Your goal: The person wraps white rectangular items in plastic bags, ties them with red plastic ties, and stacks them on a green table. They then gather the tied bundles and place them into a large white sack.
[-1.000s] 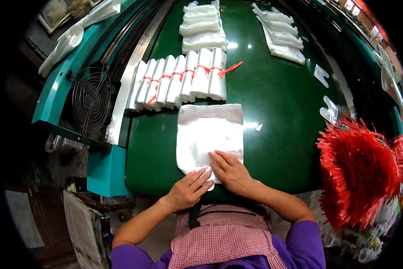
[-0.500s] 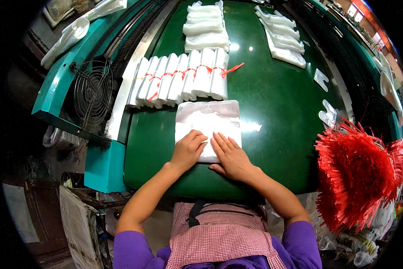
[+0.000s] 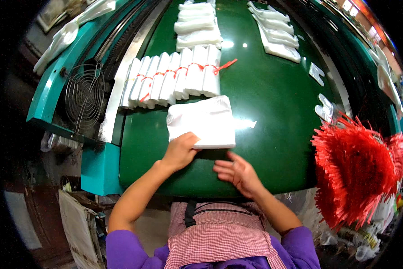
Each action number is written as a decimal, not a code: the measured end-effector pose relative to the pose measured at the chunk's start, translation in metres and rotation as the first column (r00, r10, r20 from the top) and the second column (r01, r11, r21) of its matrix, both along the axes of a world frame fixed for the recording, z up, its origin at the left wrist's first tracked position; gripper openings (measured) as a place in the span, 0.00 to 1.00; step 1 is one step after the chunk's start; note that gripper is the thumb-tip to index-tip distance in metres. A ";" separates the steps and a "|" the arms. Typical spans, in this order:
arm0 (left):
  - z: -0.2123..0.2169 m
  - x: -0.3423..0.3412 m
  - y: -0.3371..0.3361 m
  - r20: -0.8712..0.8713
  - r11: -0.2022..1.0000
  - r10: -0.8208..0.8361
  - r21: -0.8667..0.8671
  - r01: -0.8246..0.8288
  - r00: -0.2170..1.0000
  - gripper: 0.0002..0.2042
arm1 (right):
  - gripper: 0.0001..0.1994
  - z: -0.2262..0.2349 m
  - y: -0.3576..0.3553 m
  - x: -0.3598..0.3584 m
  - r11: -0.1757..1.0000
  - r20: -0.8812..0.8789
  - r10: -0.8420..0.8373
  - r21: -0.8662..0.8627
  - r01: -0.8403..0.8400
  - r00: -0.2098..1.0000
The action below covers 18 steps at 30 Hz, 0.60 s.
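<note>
Stack of white, folded plastic film (image 3: 206,121) lies slightly skewed just beyond both grips, on the green counter (image 3: 273,112). The left grip (image 3: 182,150) is closed on its near-left corner; a firm but light hold there should suit thin film, which likely slips layer over layer. The right grip (image 3: 238,172) is open, blurred, fingers loosely spread, just short of the near edge and apart from the film. Working well here probably means squaring the near edge with flat fingers and pressing trapped air outward, away from the pinned corner. Beyond the stack from the left grip lies a row of white rolls (image 3: 193,80) with red ties. Well to the right grip's right hangs a red bunch of strips (image 3: 360,172).
</note>
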<state>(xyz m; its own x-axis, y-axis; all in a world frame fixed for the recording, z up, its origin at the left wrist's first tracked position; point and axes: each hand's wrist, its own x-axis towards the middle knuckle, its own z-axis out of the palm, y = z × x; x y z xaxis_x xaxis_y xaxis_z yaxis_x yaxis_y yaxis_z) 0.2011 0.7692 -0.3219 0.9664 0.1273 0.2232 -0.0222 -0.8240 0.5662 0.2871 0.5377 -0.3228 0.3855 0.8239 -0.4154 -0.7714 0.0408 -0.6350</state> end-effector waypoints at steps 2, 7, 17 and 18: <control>0.000 -0.016 0.000 -0.067 0.977 -0.094 -0.198 0.079 0.993 0.13 | 0.37 0.006 0.013 0.022 0.967 0.030 -0.162 0.203 0.153 0.986; 0.017 -0.058 -0.012 -0.182 0.890 -0.455 -0.045 0.454 0.872 0.14 | 0.33 0.008 0.009 0.033 0.970 0.620 0.183 0.013 -0.243 0.763; 0.071 0.001 -0.023 -0.037 0.817 -0.388 0.448 0.362 0.921 0.06 | 0.21 0.003 0.017 0.066 0.769 0.760 0.116 -0.477 -0.427 -0.640; 0.076 0.006 -0.023 -0.053 0.833 -0.408 0.388 0.396 0.911 0.07 | 0.22 0.004 0.015 0.064 0.760 0.791 0.129 -0.466 -0.453 -0.598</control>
